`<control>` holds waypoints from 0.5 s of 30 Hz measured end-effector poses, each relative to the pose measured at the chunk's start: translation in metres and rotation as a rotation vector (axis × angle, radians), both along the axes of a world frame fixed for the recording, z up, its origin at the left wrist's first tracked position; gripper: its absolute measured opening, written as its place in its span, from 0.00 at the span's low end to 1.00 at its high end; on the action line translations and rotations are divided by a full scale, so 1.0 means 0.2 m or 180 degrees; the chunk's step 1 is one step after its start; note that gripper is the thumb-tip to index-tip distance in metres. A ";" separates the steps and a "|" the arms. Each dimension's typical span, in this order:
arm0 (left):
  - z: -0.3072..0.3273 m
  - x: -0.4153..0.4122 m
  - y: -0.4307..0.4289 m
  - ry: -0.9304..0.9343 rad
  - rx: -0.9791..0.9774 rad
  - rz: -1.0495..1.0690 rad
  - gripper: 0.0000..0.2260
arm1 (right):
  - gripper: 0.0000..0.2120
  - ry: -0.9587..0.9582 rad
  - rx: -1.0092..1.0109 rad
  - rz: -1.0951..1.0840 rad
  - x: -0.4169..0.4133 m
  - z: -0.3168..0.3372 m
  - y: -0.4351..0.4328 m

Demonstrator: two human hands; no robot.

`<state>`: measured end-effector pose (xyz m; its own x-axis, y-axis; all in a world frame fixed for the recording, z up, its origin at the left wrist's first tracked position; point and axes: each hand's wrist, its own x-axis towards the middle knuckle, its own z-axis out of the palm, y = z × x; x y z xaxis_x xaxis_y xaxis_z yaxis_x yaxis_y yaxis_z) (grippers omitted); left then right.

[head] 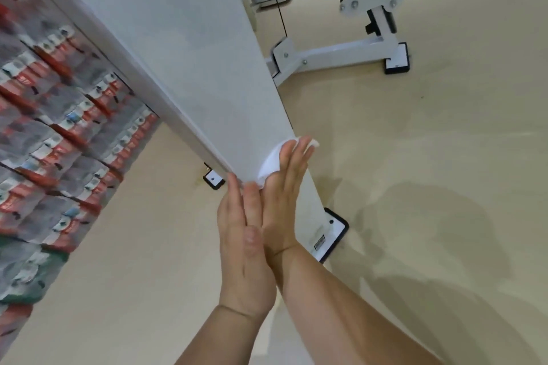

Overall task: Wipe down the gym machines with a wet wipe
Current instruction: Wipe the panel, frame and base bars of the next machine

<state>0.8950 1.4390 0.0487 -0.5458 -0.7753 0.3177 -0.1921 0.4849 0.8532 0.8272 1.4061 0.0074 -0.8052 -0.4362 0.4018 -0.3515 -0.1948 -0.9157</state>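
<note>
Wet wipe (270,163) squished flat under the right hand (286,195) on the machine's white panel (201,68), fingers straight, left hand (241,249) flat too, pressed alongside, both hands touching, left holding nothing

Nothing here reads clearly to me: the sticker (319,241) low on the white panel (192,53) is too small, and the labels (44,154) on the stack (68,92) at my left are blurred.

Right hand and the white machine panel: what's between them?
The wet wipe lies between the right hand and the white machine panel, pressed flat under straight fingers; the head view shows it.
</note>
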 end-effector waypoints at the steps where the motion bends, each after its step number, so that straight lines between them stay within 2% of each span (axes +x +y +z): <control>1: -0.01 0.00 0.00 0.0106 0.0243 -0.0071 0.41 | 0.42 0.0096 0.0020 -0.0063 0.00 -0.03 -0.01; 3: -0.02 0.02 -0.01 0.0252 0.0612 -0.0254 0.42 | 0.41 0.0072 0.0109 -0.0031 0.02 -0.18 0.00; 4: -0.03 0.03 -0.01 0.0271 0.0754 -0.0323 0.43 | 0.42 -0.0330 0.0189 0.0078 0.03 -0.25 0.02; 6: -0.07 0.07 -0.01 0.0253 0.1041 -0.0401 0.45 | 0.47 -0.1552 0.0398 0.0237 0.05 -0.37 0.05; 7: -0.09 0.09 0.00 0.0198 0.1147 -0.0449 0.45 | 0.49 -0.1961 0.0523 0.0314 0.05 -0.40 0.05; 8: -0.12 0.11 0.00 0.0096 0.1256 -0.0510 0.42 | 0.50 -0.2082 0.0674 0.0306 0.05 -0.41 0.06; 10: -0.17 0.15 0.00 -0.0157 0.1621 -0.0669 0.35 | 0.52 -0.2158 0.0735 0.0257 0.05 -0.40 0.05; 12: -0.21 0.17 -0.01 -0.0270 0.1882 -0.0749 0.33 | 0.50 -0.2119 0.0561 0.0283 0.07 -0.33 0.05; 15: -0.25 0.17 -0.04 -0.0201 0.1945 -0.0697 0.34 | 0.46 -0.1290 0.0377 0.0343 0.13 -0.25 0.06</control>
<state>0.9282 1.4306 -0.0008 -0.7148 -0.6750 -0.1829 -0.2026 -0.0503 0.9780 0.8535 1.4177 -0.0434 -0.8349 -0.5504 0.0047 0.0576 -0.0958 -0.9937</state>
